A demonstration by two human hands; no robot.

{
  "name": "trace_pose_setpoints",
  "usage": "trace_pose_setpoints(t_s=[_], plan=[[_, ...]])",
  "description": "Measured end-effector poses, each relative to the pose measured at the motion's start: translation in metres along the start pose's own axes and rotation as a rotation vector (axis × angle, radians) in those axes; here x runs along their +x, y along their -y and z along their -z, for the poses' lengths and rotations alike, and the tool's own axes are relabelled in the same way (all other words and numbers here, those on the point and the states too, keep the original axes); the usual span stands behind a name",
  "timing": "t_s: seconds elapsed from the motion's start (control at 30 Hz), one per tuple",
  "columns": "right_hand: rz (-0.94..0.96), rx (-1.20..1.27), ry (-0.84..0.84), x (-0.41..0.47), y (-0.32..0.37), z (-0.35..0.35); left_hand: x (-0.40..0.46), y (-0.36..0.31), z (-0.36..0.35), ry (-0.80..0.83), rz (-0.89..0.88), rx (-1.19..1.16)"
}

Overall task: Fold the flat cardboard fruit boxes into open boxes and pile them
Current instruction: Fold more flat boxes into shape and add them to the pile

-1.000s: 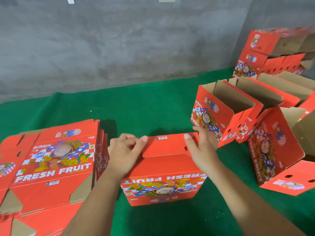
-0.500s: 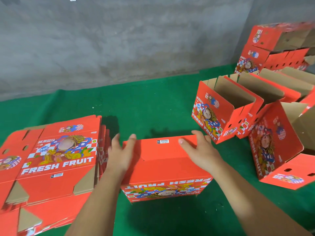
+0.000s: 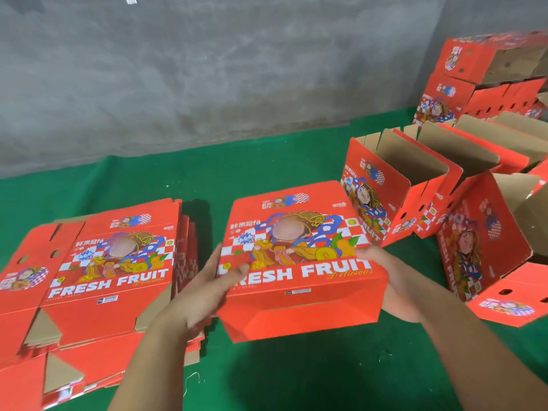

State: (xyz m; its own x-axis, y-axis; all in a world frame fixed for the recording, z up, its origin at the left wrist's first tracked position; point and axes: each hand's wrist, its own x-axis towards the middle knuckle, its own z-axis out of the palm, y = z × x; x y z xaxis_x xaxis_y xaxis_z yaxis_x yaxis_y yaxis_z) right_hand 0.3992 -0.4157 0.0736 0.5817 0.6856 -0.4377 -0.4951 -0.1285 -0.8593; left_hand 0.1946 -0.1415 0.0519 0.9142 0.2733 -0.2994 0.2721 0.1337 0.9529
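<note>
I hold a folded red fruit box [image 3: 299, 262] above the green floor, its printed "FRESH FRUIT" side facing me and its closed bottom flaps turned toward me. My left hand [image 3: 207, 292] grips its left edge with the thumb on the front. My right hand [image 3: 385, 280] holds its right end, mostly behind the box. A stack of flat red boxes [image 3: 98, 277] lies to the left. Folded open boxes [image 3: 415, 191] stand to the right.
More folded boxes are piled at the far right [image 3: 480, 81] against the grey concrete wall [image 3: 207, 69]. One open box [image 3: 492, 244] leans tilted at the right. Green carpet [image 3: 326, 381] covers the floor.
The box stood with its bottom up while both hands pressed the flaps shut. Both hands have since lifted and turned it so the printed face looks at me.
</note>
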Motion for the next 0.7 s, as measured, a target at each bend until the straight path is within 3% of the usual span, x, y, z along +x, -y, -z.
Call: trace_pose_setpoints(t_s=[0.03,0.1,0.17,0.2,0.27,0.37,0.4,0.57,0.7], plan=[[-0.005,0.035,-0.021,0.002,0.0,0.007,-0.002,0.005,0.004,0.043,0.018,0.035],[0.058,-0.002,-0.044,0.008,-0.011,0.013,-0.005,0.009,0.007,0.084,-0.115,-0.002],[-0.024,0.13,0.065,-0.003,-0.023,0.016,-0.003,0.01,0.002,0.111,-0.214,0.009],[-0.017,0.137,0.151,-0.007,-0.029,0.023,-0.001,0.01,-0.002,0.071,-0.208,0.044],[0.026,0.008,0.166,-0.006,-0.039,0.036,0.007,0.011,-0.009,-0.121,-0.129,0.245],[0.046,-0.18,0.024,-0.007,-0.052,0.044,0.018,0.007,-0.026,-0.392,0.038,0.674],[0.06,-0.22,0.017,-0.007,-0.057,0.045,0.022,0.005,-0.035,-0.403,0.014,0.659],[0.262,-0.399,-0.184,-0.018,-0.079,0.053,0.051,0.016,-0.075,-0.254,-0.178,0.454],[0.41,-0.407,-0.565,-0.029,-0.113,0.103,0.07,0.041,-0.086,-0.156,-0.061,0.53]])
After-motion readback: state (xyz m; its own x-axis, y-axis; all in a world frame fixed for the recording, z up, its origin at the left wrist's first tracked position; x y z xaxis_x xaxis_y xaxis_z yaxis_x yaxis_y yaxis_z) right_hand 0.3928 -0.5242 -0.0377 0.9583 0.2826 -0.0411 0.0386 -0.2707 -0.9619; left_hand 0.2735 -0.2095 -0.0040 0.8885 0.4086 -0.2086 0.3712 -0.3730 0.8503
